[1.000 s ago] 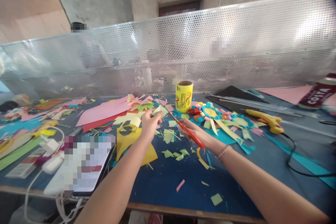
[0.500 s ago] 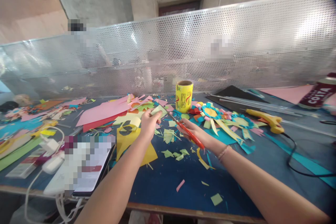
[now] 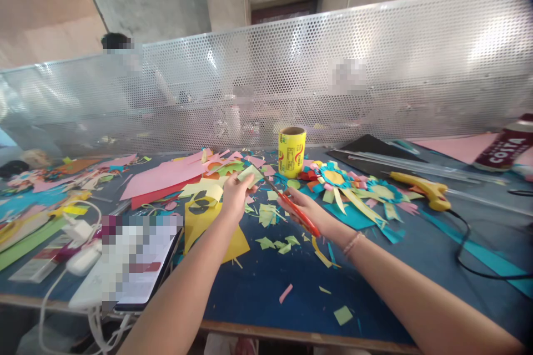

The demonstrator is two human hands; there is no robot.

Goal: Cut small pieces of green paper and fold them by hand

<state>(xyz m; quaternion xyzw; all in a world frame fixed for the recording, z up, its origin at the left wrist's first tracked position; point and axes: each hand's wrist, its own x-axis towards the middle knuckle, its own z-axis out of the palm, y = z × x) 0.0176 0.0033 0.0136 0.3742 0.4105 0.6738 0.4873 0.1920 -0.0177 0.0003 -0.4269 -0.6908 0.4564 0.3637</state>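
Note:
My left hand [image 3: 234,195] is closed on a small pale green paper piece [image 3: 250,175], held up above the blue table [image 3: 266,288]. My right hand [image 3: 306,208] grips red-handled scissors [image 3: 296,212], whose blades point up and left to the paper's edge. Pale green offcuts [image 3: 266,213] lie scattered on the table under and between both hands. A yellow paper sheet [image 3: 200,222] lies below my left wrist.
A yellow tape roll [image 3: 292,152] stands behind the hands. Paper flowers [image 3: 337,177] and a yellow glue gun [image 3: 418,188] with black cord lie to the right, a Costa bottle [image 3: 506,150] far right. Pink and red sheets [image 3: 162,177], a tablet [image 3: 133,260] and chargers sit left. A perforated metal screen [image 3: 375,66] backs the table.
My left hand has turned the green paper piece a little and lifted it slightly. The scissors have shifted a touch lower and left. Everything on the table stays put.

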